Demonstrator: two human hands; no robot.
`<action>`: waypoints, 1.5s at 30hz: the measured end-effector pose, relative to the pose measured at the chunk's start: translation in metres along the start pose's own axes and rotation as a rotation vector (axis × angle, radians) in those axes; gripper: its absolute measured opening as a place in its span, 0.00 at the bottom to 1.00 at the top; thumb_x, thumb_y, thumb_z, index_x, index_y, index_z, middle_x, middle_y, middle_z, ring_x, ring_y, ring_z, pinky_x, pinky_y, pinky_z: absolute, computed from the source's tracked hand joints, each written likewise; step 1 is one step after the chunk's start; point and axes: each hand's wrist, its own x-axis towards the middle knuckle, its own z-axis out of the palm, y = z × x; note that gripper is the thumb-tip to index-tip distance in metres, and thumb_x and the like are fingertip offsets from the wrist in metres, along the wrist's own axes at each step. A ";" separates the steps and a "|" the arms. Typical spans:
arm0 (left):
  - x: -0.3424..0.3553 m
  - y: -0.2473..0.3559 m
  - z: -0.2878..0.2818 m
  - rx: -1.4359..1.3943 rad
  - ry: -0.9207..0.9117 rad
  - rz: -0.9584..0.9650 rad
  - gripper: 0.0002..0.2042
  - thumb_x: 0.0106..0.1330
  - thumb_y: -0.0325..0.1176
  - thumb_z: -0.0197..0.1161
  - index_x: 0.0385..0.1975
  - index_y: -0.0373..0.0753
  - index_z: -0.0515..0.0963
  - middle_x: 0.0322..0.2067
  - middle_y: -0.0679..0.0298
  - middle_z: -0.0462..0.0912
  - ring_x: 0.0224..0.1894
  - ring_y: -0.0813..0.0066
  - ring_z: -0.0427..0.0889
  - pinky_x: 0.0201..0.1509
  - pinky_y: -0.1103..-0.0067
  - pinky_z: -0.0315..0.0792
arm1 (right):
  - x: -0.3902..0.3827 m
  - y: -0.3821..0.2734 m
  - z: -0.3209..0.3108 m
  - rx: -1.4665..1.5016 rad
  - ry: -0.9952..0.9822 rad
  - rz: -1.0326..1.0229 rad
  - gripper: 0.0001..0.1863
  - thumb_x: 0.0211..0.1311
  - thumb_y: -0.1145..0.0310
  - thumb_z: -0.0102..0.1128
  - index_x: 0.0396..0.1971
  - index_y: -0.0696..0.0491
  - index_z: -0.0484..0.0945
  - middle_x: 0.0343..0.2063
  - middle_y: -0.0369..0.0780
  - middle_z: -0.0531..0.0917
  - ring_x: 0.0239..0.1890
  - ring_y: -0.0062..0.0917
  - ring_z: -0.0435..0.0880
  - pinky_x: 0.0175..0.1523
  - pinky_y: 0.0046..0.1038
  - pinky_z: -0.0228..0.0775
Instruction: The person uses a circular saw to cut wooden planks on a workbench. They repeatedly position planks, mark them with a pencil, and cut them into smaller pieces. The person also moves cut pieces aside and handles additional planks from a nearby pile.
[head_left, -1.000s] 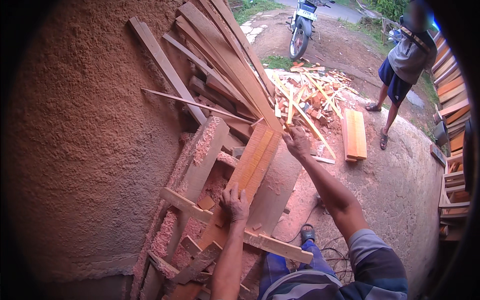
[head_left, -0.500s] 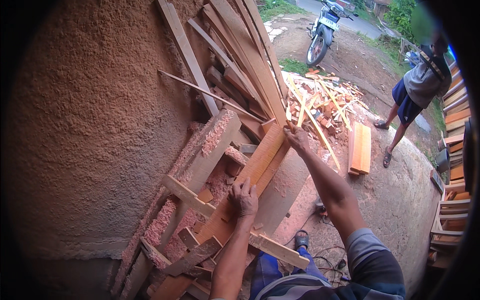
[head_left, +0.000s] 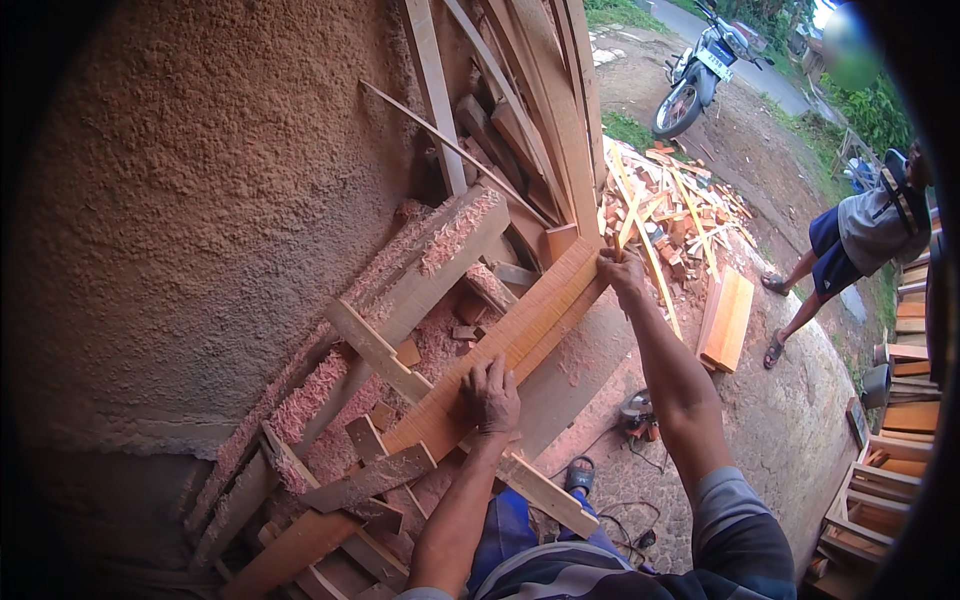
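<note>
A flat orange-brown plank slopes across a rough timber work stand, with another board's edge showing along its right side. My left hand rests on the plank's lower half, its fingers stretched over the top face. At the plank's far right corner, my right hand is closed around a thin orange-brown stick, pencil-like in shape. My curled fingers hide part of the stick. A thick beam strewn with pink shavings lies to the left of the plank.
Long boards lean on the rough wall. Beyond lies an offcut heap, beside stacked planks. A corded power tool sits on the floor near my foot. A person stands at right; a motorbike is parked behind.
The view has swung so that the surroundings sit farther right. Both my hands stay at the plank, the left on its face and the right at the far corner.
</note>
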 end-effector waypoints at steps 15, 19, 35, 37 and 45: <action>-0.004 0.007 0.007 0.037 0.043 -0.014 0.18 0.66 0.35 0.64 0.56 0.43 0.82 0.48 0.59 0.78 0.50 0.56 0.75 0.56 0.61 0.67 | 0.000 0.000 -0.004 -0.090 -0.010 -0.044 0.13 0.64 0.67 0.72 0.44 0.58 0.88 0.30 0.35 0.87 0.32 0.19 0.83 0.40 0.24 0.76; -0.005 0.006 0.007 0.050 0.057 0.015 0.18 0.66 0.35 0.64 0.56 0.44 0.81 0.48 0.60 0.78 0.49 0.57 0.76 0.56 0.61 0.68 | 0.003 0.007 -0.002 0.030 -0.015 -0.081 0.11 0.63 0.67 0.73 0.41 0.58 0.88 0.30 0.35 0.87 0.32 0.19 0.83 0.39 0.25 0.75; -0.007 0.007 0.010 0.062 0.054 -0.014 0.18 0.67 0.33 0.62 0.56 0.41 0.82 0.54 0.55 0.76 0.57 0.53 0.74 0.65 0.59 0.64 | 0.006 -0.002 -0.005 -0.301 -0.026 -0.103 0.12 0.65 0.63 0.70 0.41 0.55 0.88 0.27 0.38 0.87 0.31 0.22 0.84 0.39 0.30 0.75; -0.006 0.005 0.008 0.119 0.146 0.060 0.18 0.67 0.34 0.61 0.56 0.42 0.82 0.61 0.51 0.75 0.64 0.48 0.72 0.72 0.56 0.61 | -0.008 -0.020 -0.005 -0.492 0.055 -0.163 0.15 0.68 0.60 0.68 0.45 0.54 0.89 0.27 0.38 0.87 0.31 0.22 0.84 0.41 0.30 0.75; -0.012 -0.013 0.042 0.148 0.115 0.025 0.22 0.70 0.41 0.56 0.62 0.42 0.76 0.71 0.47 0.66 0.76 0.48 0.59 0.80 0.56 0.49 | -0.218 -0.078 0.082 -0.258 -0.705 -0.368 0.38 0.81 0.39 0.31 0.54 0.56 0.83 0.37 0.47 0.83 0.48 0.36 0.80 0.55 0.37 0.71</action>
